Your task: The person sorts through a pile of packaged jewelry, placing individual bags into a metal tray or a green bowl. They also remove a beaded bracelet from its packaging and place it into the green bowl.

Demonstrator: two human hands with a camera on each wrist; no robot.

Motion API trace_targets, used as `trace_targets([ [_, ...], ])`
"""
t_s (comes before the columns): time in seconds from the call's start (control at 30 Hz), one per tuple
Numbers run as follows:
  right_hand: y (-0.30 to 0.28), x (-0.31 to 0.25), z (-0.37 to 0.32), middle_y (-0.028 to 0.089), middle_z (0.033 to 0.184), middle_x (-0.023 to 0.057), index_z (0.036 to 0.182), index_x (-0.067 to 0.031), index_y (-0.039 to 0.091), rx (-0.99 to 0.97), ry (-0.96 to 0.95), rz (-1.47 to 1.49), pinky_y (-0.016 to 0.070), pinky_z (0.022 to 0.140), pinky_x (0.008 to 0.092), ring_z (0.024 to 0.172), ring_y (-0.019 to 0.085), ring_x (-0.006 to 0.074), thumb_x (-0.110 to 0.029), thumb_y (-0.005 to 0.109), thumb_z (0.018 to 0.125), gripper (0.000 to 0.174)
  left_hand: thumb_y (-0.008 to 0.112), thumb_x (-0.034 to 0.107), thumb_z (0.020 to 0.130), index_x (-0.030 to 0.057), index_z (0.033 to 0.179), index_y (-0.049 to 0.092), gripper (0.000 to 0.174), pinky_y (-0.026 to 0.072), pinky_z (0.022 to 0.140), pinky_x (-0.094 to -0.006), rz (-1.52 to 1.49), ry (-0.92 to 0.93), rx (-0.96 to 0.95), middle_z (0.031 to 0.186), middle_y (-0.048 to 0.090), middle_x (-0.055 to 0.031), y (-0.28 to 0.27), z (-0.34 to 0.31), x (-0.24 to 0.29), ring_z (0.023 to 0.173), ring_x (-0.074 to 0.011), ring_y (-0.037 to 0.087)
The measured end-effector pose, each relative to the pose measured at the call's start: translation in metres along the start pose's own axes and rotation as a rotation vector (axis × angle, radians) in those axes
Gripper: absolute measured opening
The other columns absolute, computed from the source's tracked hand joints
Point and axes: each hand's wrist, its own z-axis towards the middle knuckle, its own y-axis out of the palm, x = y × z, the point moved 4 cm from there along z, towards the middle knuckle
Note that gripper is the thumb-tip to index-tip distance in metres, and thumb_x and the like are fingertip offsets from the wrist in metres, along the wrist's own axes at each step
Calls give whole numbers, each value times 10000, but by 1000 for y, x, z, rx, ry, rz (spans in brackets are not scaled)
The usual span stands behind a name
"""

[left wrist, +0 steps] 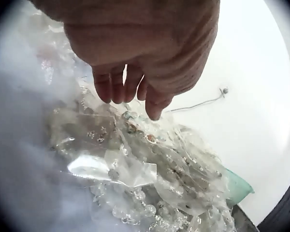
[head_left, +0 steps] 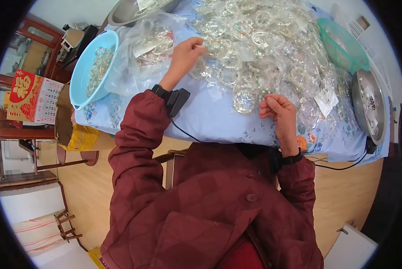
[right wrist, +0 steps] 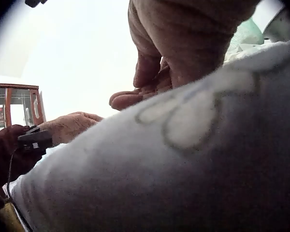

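A broad heap of small clear plastic bags [head_left: 255, 54] with beaded bracelets inside covers much of the blue flowered cloth [head_left: 201, 116]. At the heap's left edge is my left hand [head_left: 186, 56], its fingers bent loosely downward. In the left wrist view, the left fingers [left wrist: 117, 89] hang over the clear bags [left wrist: 135, 145], with nothing visible between them and the thumb. My right hand [head_left: 279, 114] is at the heap's near edge, fingers loosely curled, beside a bagged bracelet [head_left: 245, 103]. The right wrist view shows the right fingers [right wrist: 128, 100] partly hidden behind the cloth.
A light blue basin [head_left: 77, 76] with bracelets stands at the left, beside a large clear bag [head_left: 129, 80] of packets. A metal bowl [head_left: 120, 15] is at the far left. At the right are a green basket [head_left: 344, 58] and a metal basin [head_left: 360, 96] with small pieces.
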Motion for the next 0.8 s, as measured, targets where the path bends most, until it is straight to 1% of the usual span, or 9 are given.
trace_targets([
  [0.03, -1, 1, 0, 632, 772, 100, 953, 9, 588, 0, 3, -3, 493, 555, 244, 604, 598, 142, -118, 555, 851, 166, 656, 164, 689, 15, 1023, 596, 371, 467, 676, -304, 124, 135, 17, 919, 631, -134, 5, -2, 7, 777, -249, 590],
  [0.07, -1, 1, 0, 632, 773, 101, 955, 10, 586, 0, 2, -5, 495, 557, 245, 605, 599, 143, -115, 554, 851, 165, 656, 164, 689, 15, 1023, 596, 371, 467, 676, -304, 122, 133, 18, 919, 631, -134, 8, -1, 6, 777, -249, 590],
  [0.2, -2, -1, 1, 630, 778, 105, 959, 12, 582, -1, -7, 7, 499, 558, 248, 605, 600, 145, -107, 551, 851, 164, 679, 165, 684, 22, 1092, 565, 447, 451, 732, -291, 301, 343, -57, 934, 618, -126, 20, 8, 17, 904, -185, 562],
  [0.33, -3, 0, 1, 629, 785, 113, 961, 21, 579, -2, 1, 35, 501, 554, 249, 606, 603, 151, -100, 546, 851, 166, 692, 167, 678, 12, 1020, 596, 388, 451, 704, -273, 418, 300, 0, 835, 620, -88, 14, 7, 16, 806, -160, 575],
  [0.43, -5, 0, 2, 627, 786, 123, 958, 36, 576, 9, 2, 35, 504, 556, 251, 609, 608, 161, -95, 539, 851, 173, 678, 177, 709, 10, 928, 620, 282, 429, 612, -242, 195, 98, -25, 704, 577, -32, 6, 7, 2, 656, -128, 544],
  [0.6, -1, -1, -2, 626, 791, 112, 966, 15, 577, 2, 14, 12, 500, 561, 255, 621, 607, 156, -103, 543, 851, 168, 629, 205, 737, 19, 795, 637, 195, 401, 547, -259, -266, -183, -40, 673, 579, -35, -2, -14, 36, 573, -135, 508],
  [0.67, 6, -7, -4, 625, 790, 112, 966, 15, 577, 3, 16, -20, 498, 557, 257, 624, 608, 159, -102, 543, 848, 170, 579, 218, 814, 28, 805, 633, 198, 365, 496, -221, -479, -274, -120, 634, 500, 16, 7, -27, 49, 548, -63, 454],
  [0.77, 34, -18, -14, 623, 771, 103, 934, 5, 581, -39, 21, 17, 489, 544, 253, 601, 599, 161, -97, 550, 839, 143, 567, 202, 818, 27, 841, 642, 192, 409, 519, -230, -483, -163, -389, 673, 552, -7, 26, -52, 69, 565, -72, 497],
  [0.8, 40, -13, -13, 623, 771, 103, 934, 5, 581, -94, 29, 18, 489, 544, 253, 601, 599, 161, -97, 550, 839, 143, 599, 176, 785, 25, 834, 646, 166, 423, 516, -232, -470, -224, -485, 675, 578, -21, 39, -63, 71, 548, -81, 515],
])
